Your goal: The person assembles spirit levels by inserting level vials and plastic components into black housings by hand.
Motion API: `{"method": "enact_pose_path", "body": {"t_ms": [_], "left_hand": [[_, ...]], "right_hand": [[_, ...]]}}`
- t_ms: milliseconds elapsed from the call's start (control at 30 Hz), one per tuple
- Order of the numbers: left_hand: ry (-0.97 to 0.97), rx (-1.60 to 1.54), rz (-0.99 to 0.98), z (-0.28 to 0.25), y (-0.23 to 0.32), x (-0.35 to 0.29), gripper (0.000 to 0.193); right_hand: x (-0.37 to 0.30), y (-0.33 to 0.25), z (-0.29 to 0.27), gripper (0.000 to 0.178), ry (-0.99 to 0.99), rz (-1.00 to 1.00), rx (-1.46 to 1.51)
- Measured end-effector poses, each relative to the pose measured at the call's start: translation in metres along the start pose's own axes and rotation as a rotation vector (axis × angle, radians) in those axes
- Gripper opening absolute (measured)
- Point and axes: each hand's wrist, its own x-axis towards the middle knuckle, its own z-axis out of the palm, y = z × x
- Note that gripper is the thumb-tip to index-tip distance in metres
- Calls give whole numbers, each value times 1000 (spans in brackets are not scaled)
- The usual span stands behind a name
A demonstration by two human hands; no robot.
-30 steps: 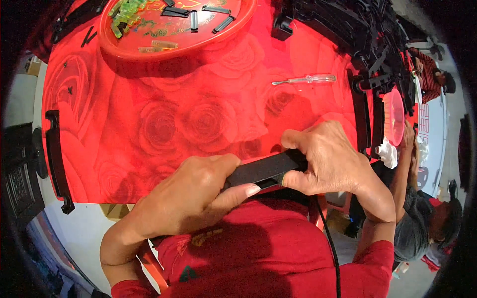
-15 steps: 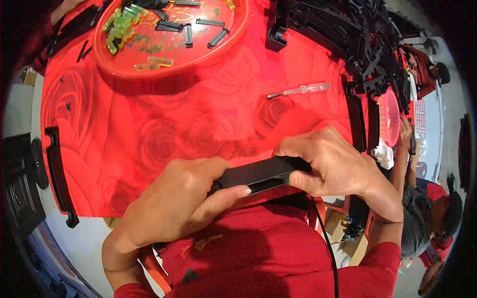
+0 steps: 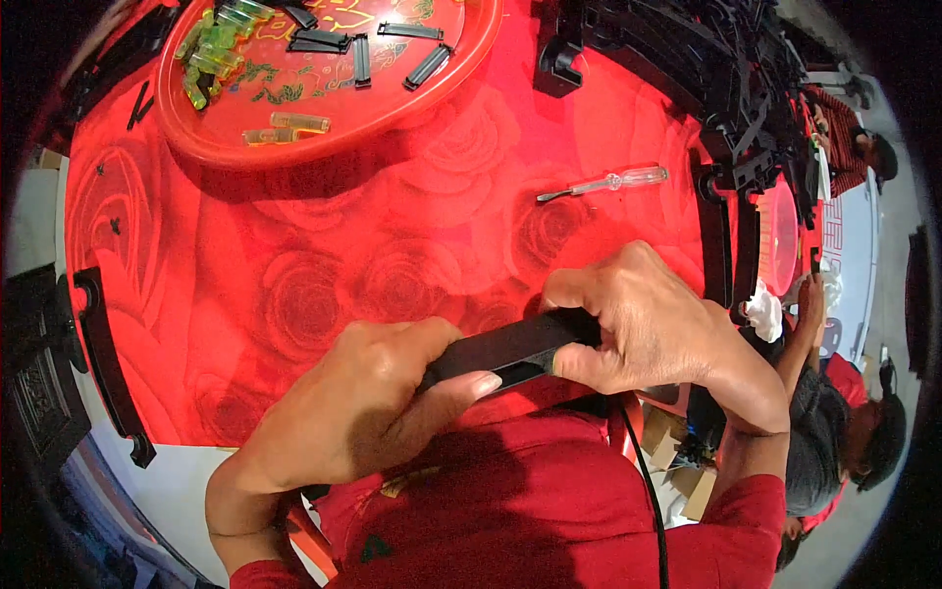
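A long black plastic piece (image 3: 510,347), slightly tilted with its right end higher, is held just above the table's front edge. My left hand (image 3: 358,398) is closed round its left end, the thumb lying along the near lower side. Round the right end, my right hand (image 3: 648,324) is closed too, its thumb pressing the near side. Both ends are hidden by the fingers. Beyond my right hand lies a clear-handled screwdriver (image 3: 613,183) on the red tablecloth (image 3: 422,216).
At the far left stands a red tray (image 3: 231,154) with green-yellow pieces (image 3: 214,59), orange pieces (image 3: 299,122) and small black strips (image 3: 410,30). Black plastic parts (image 3: 677,59) are heaped far right, beside a pink basket (image 3: 779,236). Another black part (image 3: 110,358) lies leftmost. A co-worker (image 3: 834,432) sits at right.
My right thumb has slid slightly left along the black plastic piece, which stays in both hands. The whole view has shifted a little. The co-worker's arm at right has moved.
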Motion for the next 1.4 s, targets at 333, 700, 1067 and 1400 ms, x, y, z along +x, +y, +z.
{"method": "enact_pose_path", "body": {"t_ms": [333,700,1067,1400], "left_hand": [[16,29,-41,-3,4,-14,24],[238,333,242,-9,-8,-34,34],[119,437,222,10,9,-9,22],[122,403,174,16,12,4,18]], "right_hand": [[2,-10,19,37,64,-44,-113],[-33,4,32,26,176,10,278],[-42,4,47,28,306,-104,256],[-47,6,53,27,437,-78,194]]}}
